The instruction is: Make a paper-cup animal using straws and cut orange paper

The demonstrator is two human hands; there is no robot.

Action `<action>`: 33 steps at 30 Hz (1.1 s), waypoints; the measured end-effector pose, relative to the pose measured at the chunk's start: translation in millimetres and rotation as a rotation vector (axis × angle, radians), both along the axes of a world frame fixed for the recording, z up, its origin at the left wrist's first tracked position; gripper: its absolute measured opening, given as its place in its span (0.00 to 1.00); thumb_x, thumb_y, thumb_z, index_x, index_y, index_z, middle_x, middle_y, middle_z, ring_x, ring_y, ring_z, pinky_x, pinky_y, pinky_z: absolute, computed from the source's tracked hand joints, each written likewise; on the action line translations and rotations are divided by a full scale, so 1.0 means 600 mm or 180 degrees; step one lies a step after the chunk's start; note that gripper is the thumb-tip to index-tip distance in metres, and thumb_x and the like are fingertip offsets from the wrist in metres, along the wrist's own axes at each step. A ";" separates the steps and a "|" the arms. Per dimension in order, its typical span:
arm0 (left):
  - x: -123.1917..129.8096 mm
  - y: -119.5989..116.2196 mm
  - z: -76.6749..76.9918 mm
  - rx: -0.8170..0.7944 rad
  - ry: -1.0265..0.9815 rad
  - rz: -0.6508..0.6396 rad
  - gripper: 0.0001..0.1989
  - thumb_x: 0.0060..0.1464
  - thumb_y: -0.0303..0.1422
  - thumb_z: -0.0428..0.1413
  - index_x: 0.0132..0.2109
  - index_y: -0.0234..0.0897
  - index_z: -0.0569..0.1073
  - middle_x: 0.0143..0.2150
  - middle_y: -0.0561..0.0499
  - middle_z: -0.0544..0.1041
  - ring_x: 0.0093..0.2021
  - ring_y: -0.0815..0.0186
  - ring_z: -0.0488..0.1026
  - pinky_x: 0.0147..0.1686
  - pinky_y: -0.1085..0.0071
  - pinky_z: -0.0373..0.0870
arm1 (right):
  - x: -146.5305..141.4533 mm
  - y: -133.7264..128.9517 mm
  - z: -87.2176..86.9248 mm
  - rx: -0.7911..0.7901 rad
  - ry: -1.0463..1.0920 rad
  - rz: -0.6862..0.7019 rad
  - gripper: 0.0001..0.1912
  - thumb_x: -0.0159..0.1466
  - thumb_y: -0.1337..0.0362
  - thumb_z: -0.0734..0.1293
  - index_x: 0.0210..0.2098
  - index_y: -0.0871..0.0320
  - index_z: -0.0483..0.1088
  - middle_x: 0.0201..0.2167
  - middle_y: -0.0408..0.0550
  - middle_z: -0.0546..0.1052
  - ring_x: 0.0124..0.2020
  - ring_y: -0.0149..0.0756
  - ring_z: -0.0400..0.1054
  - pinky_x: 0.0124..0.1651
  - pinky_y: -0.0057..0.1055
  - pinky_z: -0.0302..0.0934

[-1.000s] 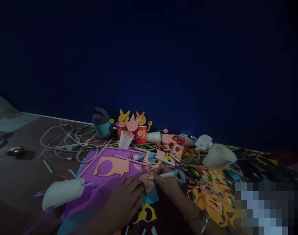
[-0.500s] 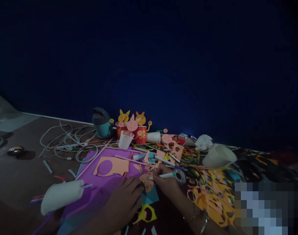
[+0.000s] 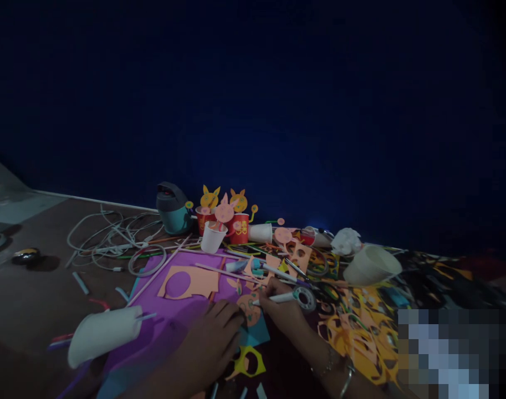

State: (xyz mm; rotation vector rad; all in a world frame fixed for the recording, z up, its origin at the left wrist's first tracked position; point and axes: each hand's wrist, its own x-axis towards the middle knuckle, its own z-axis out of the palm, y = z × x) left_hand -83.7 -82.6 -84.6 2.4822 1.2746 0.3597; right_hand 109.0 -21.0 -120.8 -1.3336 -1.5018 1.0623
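Observation:
A white marker pen [image 3: 282,297] is gripped in my right hand [image 3: 280,309], its tip touching a round orange paper face [image 3: 249,310] with drawn markings. My left hand [image 3: 221,332] lies with its fingers over the left edge of that face, bent downward; the fingertips are partly hidden. Under the face is a piece of blue paper [image 3: 256,334]. A yellow paper scrap [image 3: 257,351] with round holes lies just below my left fingers. Beyond the pen's rear end sits a roll of tape [image 3: 306,299].
Cups with paper animal faces [image 3: 225,211] stand at the back beside a teal container [image 3: 173,216]. White cables [image 3: 123,238] tangle at left. A white paper cup [image 3: 105,337] lies on purple paper [image 3: 153,293]. Orange cut-outs [image 3: 352,338] and a cream cup [image 3: 371,266] are at right.
The pen tip has shifted slightly left on the orange face, with my right hand. My left hand stays in place.

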 end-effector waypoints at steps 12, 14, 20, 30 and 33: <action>0.000 -0.001 -0.002 0.0045 0.0024 0.0031 0.12 0.58 0.29 0.50 0.49 0.42 0.70 0.49 0.50 0.72 0.49 0.59 0.65 0.50 0.62 0.64 | 0.000 -0.002 0.004 -0.0008 -0.0111 -0.0003 0.10 0.51 0.67 0.63 0.18 0.54 0.56 0.15 0.35 0.58 0.19 0.28 0.53 0.21 0.25 0.47; 0.001 -0.001 0.000 0.0028 0.0013 0.0019 0.12 0.59 0.29 0.50 0.49 0.42 0.69 0.49 0.50 0.72 0.49 0.59 0.65 0.50 0.62 0.64 | 0.000 -0.001 0.004 -0.0002 -0.0119 0.0005 0.11 0.53 0.66 0.63 0.18 0.54 0.56 0.15 0.35 0.58 0.19 0.28 0.53 0.22 0.25 0.48; 0.002 0.000 0.003 0.0004 0.0017 0.0025 0.12 0.58 0.28 0.50 0.48 0.41 0.70 0.48 0.50 0.72 0.49 0.60 0.65 0.50 0.62 0.64 | -0.002 0.000 0.002 0.0026 -0.0101 -0.0018 0.12 0.53 0.65 0.64 0.18 0.54 0.55 0.15 0.35 0.58 0.19 0.29 0.54 0.22 0.25 0.48; 0.002 0.001 0.001 0.0017 -0.0085 0.0104 0.11 0.57 0.26 0.50 0.46 0.40 0.70 0.46 0.49 0.72 0.47 0.60 0.67 0.49 0.62 0.64 | -0.005 -0.004 0.014 -0.0058 0.0556 -0.0019 0.14 0.57 0.58 0.64 0.20 0.54 0.56 0.12 0.35 0.62 0.15 0.28 0.55 0.20 0.25 0.51; 0.002 0.000 -0.001 0.0023 -0.0054 0.0090 0.08 0.58 0.27 0.49 0.44 0.39 0.70 0.45 0.49 0.72 0.46 0.60 0.67 0.47 0.63 0.65 | -0.014 -0.009 0.018 -0.0032 0.0388 0.0188 0.11 0.54 0.63 0.66 0.21 0.55 0.58 0.17 0.36 0.63 0.19 0.28 0.56 0.23 0.25 0.53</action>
